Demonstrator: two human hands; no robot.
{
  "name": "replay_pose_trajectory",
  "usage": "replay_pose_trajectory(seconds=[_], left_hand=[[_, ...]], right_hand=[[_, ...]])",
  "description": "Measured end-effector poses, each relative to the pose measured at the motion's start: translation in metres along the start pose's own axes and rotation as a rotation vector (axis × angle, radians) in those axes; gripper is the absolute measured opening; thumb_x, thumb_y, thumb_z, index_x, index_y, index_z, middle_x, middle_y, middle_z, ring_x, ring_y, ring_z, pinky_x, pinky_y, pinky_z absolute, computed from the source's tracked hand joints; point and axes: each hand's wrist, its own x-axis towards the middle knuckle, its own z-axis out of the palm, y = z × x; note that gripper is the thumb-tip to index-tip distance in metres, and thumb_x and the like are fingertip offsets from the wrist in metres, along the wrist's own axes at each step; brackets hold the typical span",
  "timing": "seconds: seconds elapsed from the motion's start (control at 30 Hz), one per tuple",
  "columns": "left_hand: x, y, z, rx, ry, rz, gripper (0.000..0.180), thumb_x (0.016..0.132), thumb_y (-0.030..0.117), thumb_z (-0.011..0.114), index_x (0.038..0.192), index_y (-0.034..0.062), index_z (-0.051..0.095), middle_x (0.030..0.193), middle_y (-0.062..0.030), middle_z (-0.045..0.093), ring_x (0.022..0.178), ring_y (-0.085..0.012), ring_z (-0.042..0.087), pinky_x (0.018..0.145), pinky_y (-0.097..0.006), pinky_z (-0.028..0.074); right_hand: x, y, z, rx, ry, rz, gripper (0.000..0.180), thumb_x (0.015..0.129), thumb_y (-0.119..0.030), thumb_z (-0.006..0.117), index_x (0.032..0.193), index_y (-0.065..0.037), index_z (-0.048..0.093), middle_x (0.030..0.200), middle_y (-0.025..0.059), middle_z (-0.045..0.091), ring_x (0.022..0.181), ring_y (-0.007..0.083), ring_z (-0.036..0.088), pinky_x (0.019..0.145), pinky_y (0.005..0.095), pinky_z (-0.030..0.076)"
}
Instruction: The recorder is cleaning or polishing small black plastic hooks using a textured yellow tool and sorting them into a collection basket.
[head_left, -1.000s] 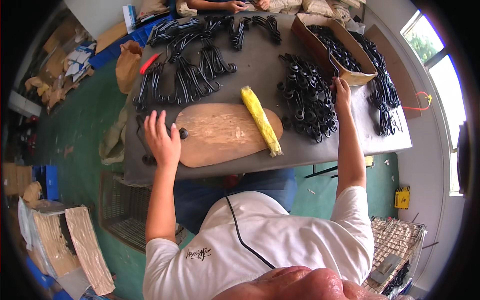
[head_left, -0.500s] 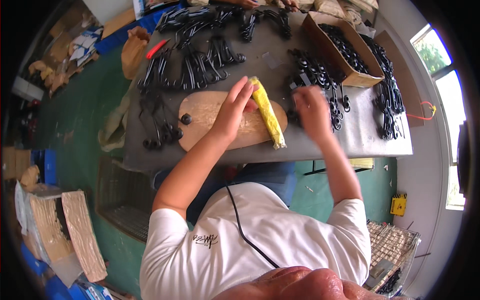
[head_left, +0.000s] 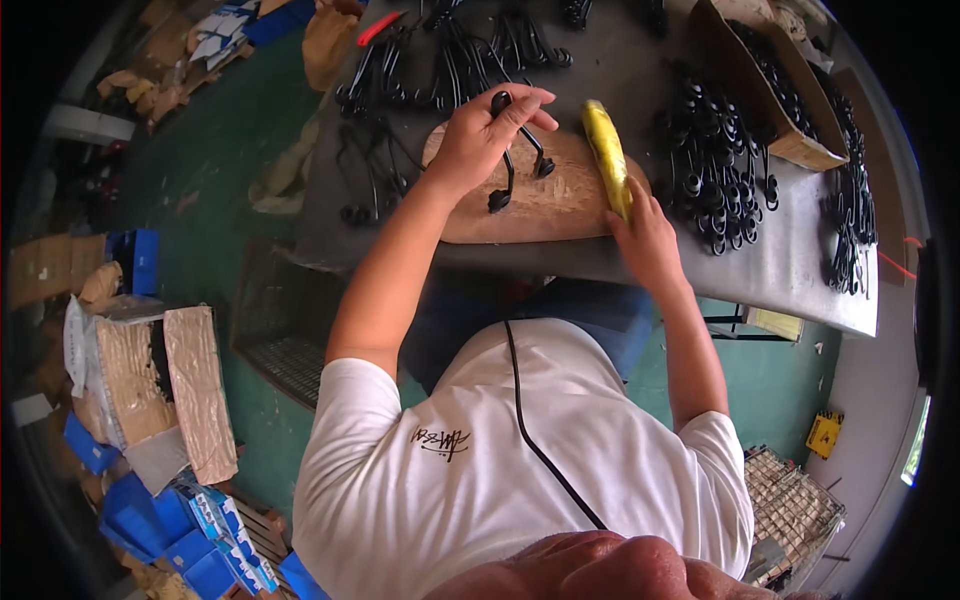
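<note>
Left hand (head_left: 478, 135): closed on a black cord (head_left: 508, 160) — over the wooden board (head_left: 545, 205).
Right hand (head_left: 645, 240): fingers on the yellow tool (head_left: 606, 165) at the board's right end — grip unclear.
Table (head_left: 800, 270): grey.

A black curved part (head_left: 512, 150) is gripped in the left hand (head_left: 480, 135) over a pale tan wooden board (head_left: 560, 200). The right hand (head_left: 645, 235) touches a bright yellow roll (head_left: 605, 165). The table (head_left: 620, 60) is dull grey, strewn with black parts (head_left: 715, 160). A brown cardboard box (head_left: 770, 85) holds more black pieces. The shirt (head_left: 500, 470) is white; the floor (head_left: 240, 200) is green.
</note>
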Motion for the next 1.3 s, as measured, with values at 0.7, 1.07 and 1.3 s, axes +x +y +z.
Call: replay_pose_trajectory(seconds=[0.7,1.07,1.3], left_hand=[[-0.008,0.005,-0.01,0.748,0.091,0.185,0.024,0.103,0.027,0.056,0.106,0.0029,0.056,0.082,-0.0124,0.062,0.075,-0.0306,0.062,0.07,-0.038,0.05],[-0.046,0.029,0.025,0.429,0.266,0.027,0.022,0.092,0.019,0.074,0.095,0.0024,0.061,0.077,-0.0043,0.064,0.067,-0.0091,0.06,0.063,-0.025,0.05],[-0.04,0.034,0.034,0.563,0.312,0.133,0.026,0.087,0.02,0.079,0.091,0.0012,0.061,0.075,-0.0077,0.063,0.064,-0.0163,0.061,0.06,-0.03,0.05]], right_hand=[[0.013,-0.054,-0.009,0.673,-0.358,0.085,0.069,0.098,-0.015,0.059,0.159,-0.025,0.027,0.126,0.0236,0.064,0.115,0.0326,0.064,0.093,0.0372,0.05],[-0.01,-0.075,-0.078,0.842,0.01,0.165,0.061,0.099,-0.007,0.056,0.156,-0.011,0.034,0.143,0.0166,0.055,0.129,0.0233,0.056,0.105,0.0316,0.043],[-0.01,-0.073,-0.003,0.668,-0.181,0.06,0.065,0.095,-0.01,0.058,0.154,-0.027,0.037,0.111,0.03,0.065,0.102,0.0465,0.064,0.086,0.0484,0.051]])
